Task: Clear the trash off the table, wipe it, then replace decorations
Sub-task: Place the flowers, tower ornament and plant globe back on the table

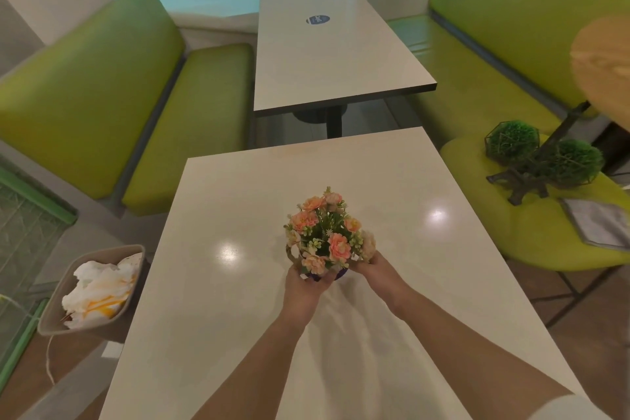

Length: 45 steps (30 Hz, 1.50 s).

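A small pot of peach and cream artificial flowers (329, 232) stands near the middle of the white table (238, 283). My left hand (303, 286) grips the dark blue pot from the left. My right hand (371, 268) holds it from the right, fingers curled under the blooms. The pot itself is mostly hidden by flowers and fingers. Two green moss balls in wire frames (511, 141) (574, 162) and a small dark Eiffel tower model (531, 174) sit on the green chair (545, 232) to the right, beside a folded grey cloth (600, 223).
A beige bin (54, 314) full of crumpled white and orange wrappers stands on the floor left of the table. A second white table (334, 54) lies beyond, flanked by green benches (102, 95). A round wooden tabletop (603, 61) juts in at the right.
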Tool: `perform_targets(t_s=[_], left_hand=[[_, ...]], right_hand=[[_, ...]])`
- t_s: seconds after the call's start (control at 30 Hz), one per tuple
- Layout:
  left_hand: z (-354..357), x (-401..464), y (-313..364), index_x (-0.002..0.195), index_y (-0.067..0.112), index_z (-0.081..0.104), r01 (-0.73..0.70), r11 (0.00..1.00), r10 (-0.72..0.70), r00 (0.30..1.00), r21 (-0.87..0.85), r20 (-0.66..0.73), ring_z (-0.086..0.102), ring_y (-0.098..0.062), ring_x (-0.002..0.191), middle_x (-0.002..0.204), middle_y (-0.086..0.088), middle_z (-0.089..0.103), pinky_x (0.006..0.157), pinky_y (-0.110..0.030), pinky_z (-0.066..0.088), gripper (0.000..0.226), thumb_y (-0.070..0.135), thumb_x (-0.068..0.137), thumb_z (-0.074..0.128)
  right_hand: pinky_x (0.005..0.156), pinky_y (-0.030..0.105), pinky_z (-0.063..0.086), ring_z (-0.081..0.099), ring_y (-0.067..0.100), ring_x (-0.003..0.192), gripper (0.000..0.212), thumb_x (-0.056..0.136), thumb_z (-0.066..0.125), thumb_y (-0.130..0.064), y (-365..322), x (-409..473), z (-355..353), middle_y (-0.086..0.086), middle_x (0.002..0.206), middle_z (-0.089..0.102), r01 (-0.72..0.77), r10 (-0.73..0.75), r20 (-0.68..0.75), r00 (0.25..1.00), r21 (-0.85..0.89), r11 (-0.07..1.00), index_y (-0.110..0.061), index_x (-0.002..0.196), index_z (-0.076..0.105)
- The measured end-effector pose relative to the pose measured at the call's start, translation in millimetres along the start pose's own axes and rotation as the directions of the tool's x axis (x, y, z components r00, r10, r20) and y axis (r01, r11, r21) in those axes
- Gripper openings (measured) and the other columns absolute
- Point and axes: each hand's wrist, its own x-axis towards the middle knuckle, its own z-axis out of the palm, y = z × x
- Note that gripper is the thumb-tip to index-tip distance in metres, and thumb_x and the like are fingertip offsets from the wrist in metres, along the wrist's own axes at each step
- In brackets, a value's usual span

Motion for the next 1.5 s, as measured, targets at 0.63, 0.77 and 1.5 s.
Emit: perform_targets(t_s=[0.63,0.77,1.5], left_hand=[[236.2,1.7,74.2,0.106,0.024,0.058,0.016,0.979,-0.068,0.966,0.205,0.250,0.063,-0.016,0.088,0.101,0.002,0.064,0.076,-0.026,0.050,0.010,0.024,0.097,0.054],[301.7,25.8,108.1,0.114,0.021,0.061,-0.073,0.968,0.000,0.958,0.242,0.287,0.062,-0.020,0.107,0.111,-0.001,0.064,0.096,-0.035,0.049,0.019,0.025,0.097,0.054],[492.0,142.7,156.6,0.135,0.022,0.050,-0.280,0.874,0.148,0.932,0.397,0.332,0.055,-0.014,0.117,0.131,0.004,0.055,0.099,-0.034,0.048,0.047,0.037,0.092,0.063]], right_hand=[[0.079,0.029,0.049,0.055,0.013,0.088,0.024,0.098,0.053,-0.013,4.8,3.8,-237.2,-0.004,0.098,0.061,-0.043,0.069,-0.505,0.860,0.063,0.997,-0.014,0.118,0.064],[0.061,0.022,0.039,0.050,0.010,0.074,0.021,0.098,0.054,-0.014,-1.2,22.4,-305.6,-0.007,0.080,0.056,-0.038,0.042,-0.564,0.825,0.019,0.999,-0.012,0.114,0.067],[0.103,0.031,0.041,0.051,0.023,0.128,0.040,0.100,0.051,-0.013,-13.0,118.1,-455.7,0.006,0.140,0.054,-0.094,-0.064,-0.435,0.898,-0.334,0.938,-0.016,0.140,0.053]])
